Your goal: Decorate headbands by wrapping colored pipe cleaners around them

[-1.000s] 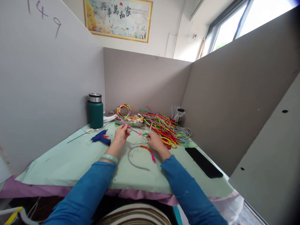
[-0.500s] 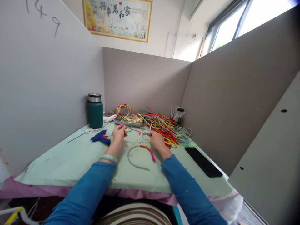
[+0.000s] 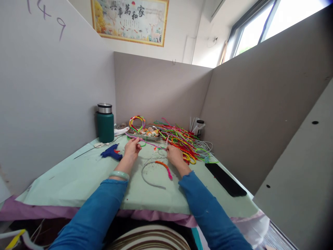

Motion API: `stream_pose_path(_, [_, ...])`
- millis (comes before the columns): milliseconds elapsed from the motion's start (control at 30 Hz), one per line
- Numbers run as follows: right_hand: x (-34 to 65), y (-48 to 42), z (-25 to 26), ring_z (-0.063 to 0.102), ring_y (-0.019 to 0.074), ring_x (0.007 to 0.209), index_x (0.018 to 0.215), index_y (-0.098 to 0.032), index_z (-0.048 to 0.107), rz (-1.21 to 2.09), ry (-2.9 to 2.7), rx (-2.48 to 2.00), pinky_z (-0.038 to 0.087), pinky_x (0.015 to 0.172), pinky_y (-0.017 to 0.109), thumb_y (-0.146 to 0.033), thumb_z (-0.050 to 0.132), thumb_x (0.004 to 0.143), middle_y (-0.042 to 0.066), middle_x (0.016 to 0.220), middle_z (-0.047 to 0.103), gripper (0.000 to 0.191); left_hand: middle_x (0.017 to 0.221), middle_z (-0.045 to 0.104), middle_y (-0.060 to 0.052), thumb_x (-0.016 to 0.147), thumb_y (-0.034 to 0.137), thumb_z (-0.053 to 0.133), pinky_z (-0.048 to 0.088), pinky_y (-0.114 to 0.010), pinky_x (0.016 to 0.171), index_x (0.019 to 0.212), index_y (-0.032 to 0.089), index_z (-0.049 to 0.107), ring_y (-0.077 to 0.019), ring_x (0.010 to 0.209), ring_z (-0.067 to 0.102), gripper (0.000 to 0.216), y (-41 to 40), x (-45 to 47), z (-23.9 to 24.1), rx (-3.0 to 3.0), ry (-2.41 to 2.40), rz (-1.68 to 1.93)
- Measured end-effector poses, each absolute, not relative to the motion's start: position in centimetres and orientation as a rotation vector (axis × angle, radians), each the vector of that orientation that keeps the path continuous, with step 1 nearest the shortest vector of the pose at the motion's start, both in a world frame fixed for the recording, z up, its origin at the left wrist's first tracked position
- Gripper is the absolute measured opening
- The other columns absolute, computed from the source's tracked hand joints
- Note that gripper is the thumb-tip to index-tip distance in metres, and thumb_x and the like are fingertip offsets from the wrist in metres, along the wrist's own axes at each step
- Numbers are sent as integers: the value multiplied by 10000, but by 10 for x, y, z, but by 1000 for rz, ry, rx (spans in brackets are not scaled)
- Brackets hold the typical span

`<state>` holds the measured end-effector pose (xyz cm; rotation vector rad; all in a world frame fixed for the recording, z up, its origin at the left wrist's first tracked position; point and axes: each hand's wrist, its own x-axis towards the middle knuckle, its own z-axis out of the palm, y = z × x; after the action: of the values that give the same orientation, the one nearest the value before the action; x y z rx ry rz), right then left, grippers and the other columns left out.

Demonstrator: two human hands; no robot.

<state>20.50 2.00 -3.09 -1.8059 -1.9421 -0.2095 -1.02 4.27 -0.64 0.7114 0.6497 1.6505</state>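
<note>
A purple pipe cleaner (image 3: 149, 142) is stretched between my two hands above the table. My left hand (image 3: 132, 148) pinches it near its left part, and a short end sticks out past the fingers. At its other end my right hand (image 3: 174, 154) is closed on it, the fingertips partly hidden. Below and between the hands lies a grey headband (image 3: 146, 178), its upper right part wrapped in orange and pink pipe cleaner (image 3: 166, 167). Small dark specks are scattered around it.
A blue glue gun (image 3: 111, 152) lies left of my hands, with a green bottle (image 3: 105, 125) behind. A tray (image 3: 145, 138) of small pieces, a finished colourful headband (image 3: 137, 118) and a pipe cleaner pile (image 3: 179, 139) stand at the back. A black phone-like slab (image 3: 225, 180) lies right.
My left hand has shifted very slightly with the pipe cleaner still in it. My right hand keeps its grip in nearly the same place; the headband on the table has not moved.
</note>
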Motion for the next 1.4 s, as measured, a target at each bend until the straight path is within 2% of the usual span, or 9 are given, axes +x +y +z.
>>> stream_pose_path(100, [207, 19, -30, 598, 191, 837, 951, -206, 621, -204, -1935, -1826, 366, 679, 262, -214, 477, 836, 71, 927, 669, 184, 789, 647, 10, 713, 168, 638, 356, -153, 383, 764, 164, 470, 0, 378, 392, 176, 43, -12, -7, 721, 660, 1689])
stream_pose_path(267, [208, 18, -29, 599, 198, 847, 961, -202, 616, -215, -1935, -1830, 369, 679, 265, -216, 459, 848, 82, 925, 669, 194, 781, 641, 14, 716, 218, 645, 344, -154, 392, 788, 166, 478, 2, 382, 392, 189, 45, -14, -8, 718, 675, 1731])
stream_pose_path(733, [208, 20, -30, 591, 191, 805, 910, -202, 629, -163, -1909, -1778, 347, 637, 263, -218, 466, 826, 68, 900, 672, 184, 696, 638, 17, 725, 183, 589, 323, -180, 355, 791, 175, 505, -20, 337, 372, 107, 43, -15, -4, 755, 910, 1882])
stream_pose_path(933, [209, 23, -35, 579, 164, 776, 864, -189, 650, -55, -1926, -1617, 356, 638, 237, -201, 474, 804, 54, 867, 674, 186, 825, 653, -19, 706, 253, 656, 390, -180, 402, 826, 146, 562, -8, 390, 417, 187, 44, -16, -5, 789, 824, 1736])
stream_pose_path(1133, [207, 29, -39, 568, 151, 715, 821, -173, 656, 132, -1853, -1453, 376, 629, 228, -177, 492, 775, 39, 796, 671, 171, 873, 639, -52, 601, 388, 752, 454, -208, 494, 916, 144, 603, -79, 576, 566, 426, 40, -3, -11, 1004, 843, 1508])
stream_pose_path(1267, [200, 29, -40, 562, 154, 686, 797, -173, 658, 211, -1852, -1390, 390, 625, 236, -187, 501, 772, 27, 742, 659, 159, 887, 646, -80, 576, 390, 763, 441, -220, 478, 891, 130, 624, -87, 561, 555, 431, 39, 6, -18, 1155, 898, 1278])
stream_pose_path(1400, [191, 23, -40, 563, 155, 687, 814, -184, 657, 197, -1927, -1334, 384, 625, 244, -173, 495, 776, 25, 763, 663, 167, 859, 653, -76, 585, 398, 747, 413, -208, 453, 884, 129, 631, -68, 515, 512, 419, 36, 10, -19, 1222, 931, 1228])
